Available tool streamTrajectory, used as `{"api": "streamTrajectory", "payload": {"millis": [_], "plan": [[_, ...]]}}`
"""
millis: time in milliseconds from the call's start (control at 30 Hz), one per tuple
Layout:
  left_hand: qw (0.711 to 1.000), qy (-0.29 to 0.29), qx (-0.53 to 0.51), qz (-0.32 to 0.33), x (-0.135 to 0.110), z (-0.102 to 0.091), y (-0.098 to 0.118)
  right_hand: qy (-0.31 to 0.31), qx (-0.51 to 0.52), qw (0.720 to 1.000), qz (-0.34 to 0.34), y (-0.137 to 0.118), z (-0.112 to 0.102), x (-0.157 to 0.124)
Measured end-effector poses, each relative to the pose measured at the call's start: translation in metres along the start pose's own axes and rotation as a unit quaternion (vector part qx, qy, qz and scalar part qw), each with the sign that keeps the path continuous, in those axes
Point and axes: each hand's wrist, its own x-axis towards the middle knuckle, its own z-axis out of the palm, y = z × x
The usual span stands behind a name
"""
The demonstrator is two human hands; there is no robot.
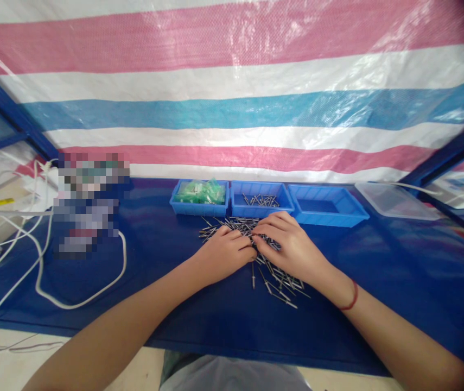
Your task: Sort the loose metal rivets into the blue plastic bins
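On the blue table (378, 244), two hands meet over a heap of metal pins (280, 282)

Left hand (226, 252) and right hand (292, 247) curl narrow, fingertips together above the heap; whether a pin is pinched, I cannot tell; picking singly seems wisest; blue trays (262, 210) stand just behind; no writing is readable.

The one view sits on the person's head, looking forward and down over the glossy dark blue tabletop (378, 282). It is near enough that both bare forearms reach in from the bottom edge, and the left hand (223, 252) and right hand (291, 244) meet around mid-frame. It squarely faces a pink, white and blue striped plastic sheet (232, 98) hung behind the table, with a row of shallow blue plastic trays (262, 210) straight ahead at the far edge, and its wide lens bows the blue metal frame bars (7, 106) at either side.
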Motion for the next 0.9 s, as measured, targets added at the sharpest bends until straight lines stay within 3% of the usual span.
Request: {"api": "streamTrajectory", "payload": {"millis": [233, 367, 533, 767, 900], "plan": [[0.999, -0.042, -0.014, -0.015, -0.001, -0.004, 0.002, -0.002, 0.008, 1.0, 0.001, -0.002, -0.001, 0.0], [0.999, -0.033, -0.008, -0.019, -0.001, -0.002, 0.006, -0.001, 0.016, 1.0, 0.001, -0.005, -0.002, 0.002], [0.997, -0.007, 0.003, -0.075, -0.001, -0.004, 0.0, -0.023, 0.056, 0.998, 0.016, -0.009, -0.002, 0.002], [0.985, 0.039, -0.095, -0.142, -0.002, -0.011, -0.009, -0.046, 0.061, 0.997, 0.025, -0.009, 0.002, 0.0], [0.96, 0.069, -0.211, -0.171, 0.0, -0.015, -0.005, -0.03, 0.079, 0.996, 0.041, -0.007, 0.003, 0.0]]}}
